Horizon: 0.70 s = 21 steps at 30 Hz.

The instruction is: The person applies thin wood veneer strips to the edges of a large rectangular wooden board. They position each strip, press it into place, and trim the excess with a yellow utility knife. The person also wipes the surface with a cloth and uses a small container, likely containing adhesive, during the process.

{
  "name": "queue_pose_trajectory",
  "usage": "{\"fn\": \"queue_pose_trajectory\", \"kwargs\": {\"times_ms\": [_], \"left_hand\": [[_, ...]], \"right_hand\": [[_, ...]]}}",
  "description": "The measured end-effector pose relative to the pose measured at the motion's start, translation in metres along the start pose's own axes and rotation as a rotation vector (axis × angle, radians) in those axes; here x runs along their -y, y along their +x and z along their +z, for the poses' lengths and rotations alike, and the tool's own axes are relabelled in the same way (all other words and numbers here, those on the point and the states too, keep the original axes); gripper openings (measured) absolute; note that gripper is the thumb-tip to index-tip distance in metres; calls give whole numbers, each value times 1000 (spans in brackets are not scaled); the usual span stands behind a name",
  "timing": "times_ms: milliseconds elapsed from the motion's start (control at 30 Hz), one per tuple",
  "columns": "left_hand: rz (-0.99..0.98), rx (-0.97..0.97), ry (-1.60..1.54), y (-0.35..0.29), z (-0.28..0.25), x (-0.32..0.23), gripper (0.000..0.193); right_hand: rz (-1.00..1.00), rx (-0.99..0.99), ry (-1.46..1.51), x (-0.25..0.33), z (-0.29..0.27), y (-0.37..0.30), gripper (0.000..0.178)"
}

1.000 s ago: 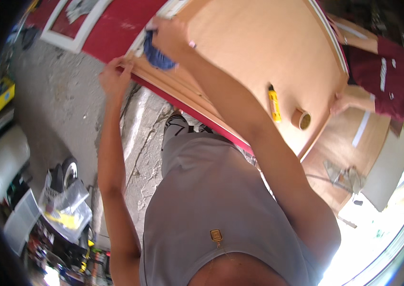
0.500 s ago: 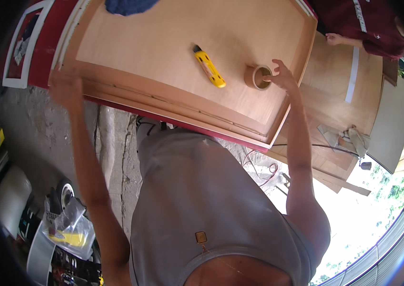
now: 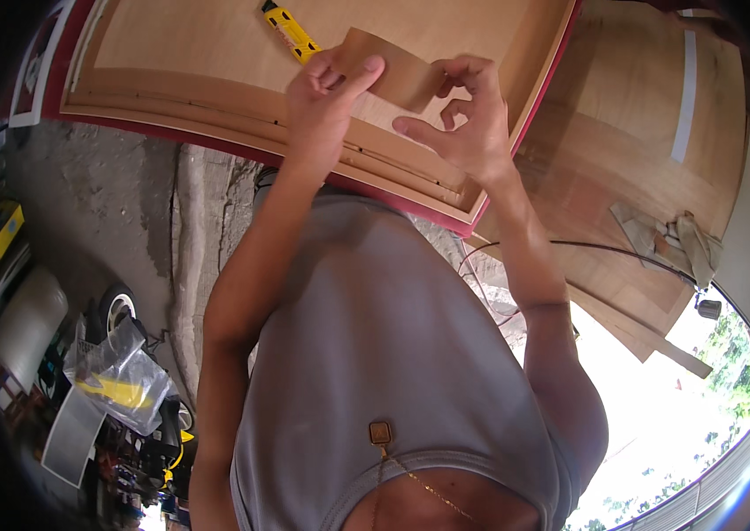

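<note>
A roll of brown packing tape [image 3: 397,73] is held up above the wooden panel, its broad outer side turned toward me. My left hand [image 3: 326,102] grips its left end, the thumb pressed flat on the tape. At the other end, my right hand [image 3: 472,119] has its fingers curled and apart, with fingertips at the tape's edge and the thumb standing free below. A yellow utility knife [image 3: 291,34] with a black tip lies on the panel [image 3: 171,40], just beyond my left hand.
A raised wooden rim with a red outer edge [image 3: 375,202] borders the panel close to my body. On the right are plywood sheets [image 3: 605,97], a crumpled cloth [image 3: 689,243] and a dark cable [image 3: 605,248]. A clear plastic bag [image 3: 123,380] and a wheel [image 3: 118,305] sit lower left.
The tape roll has been lifted from the panel and brought left. My left hand has come over from the panel's left corner and taken hold of it. The view has shifted, and the co-worker is mostly out of it.
</note>
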<state>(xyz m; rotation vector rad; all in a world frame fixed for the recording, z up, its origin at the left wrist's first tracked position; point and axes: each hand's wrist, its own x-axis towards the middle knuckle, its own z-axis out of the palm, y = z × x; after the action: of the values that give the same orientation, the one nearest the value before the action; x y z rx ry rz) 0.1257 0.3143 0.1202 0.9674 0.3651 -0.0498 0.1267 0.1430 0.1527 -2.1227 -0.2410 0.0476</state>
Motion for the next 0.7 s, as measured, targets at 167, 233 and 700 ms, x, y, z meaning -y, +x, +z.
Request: {"fn": "queue_pose_trajectory", "kwargs": {"times_ms": [167, 233, 700], "left_hand": [[151, 4, 244, -13, -18, -23, 13], [237, -11, 406, -16, -26, -25, 14], [571, -418, 679, -40, -150, -107, 10]], "right_hand": [[-203, 282, -17, -5, -15, 3, 37], [-358, 317, 36, -1, -10, 4, 32], [-234, 173, -556, -143, -18, -131, 17]]}}
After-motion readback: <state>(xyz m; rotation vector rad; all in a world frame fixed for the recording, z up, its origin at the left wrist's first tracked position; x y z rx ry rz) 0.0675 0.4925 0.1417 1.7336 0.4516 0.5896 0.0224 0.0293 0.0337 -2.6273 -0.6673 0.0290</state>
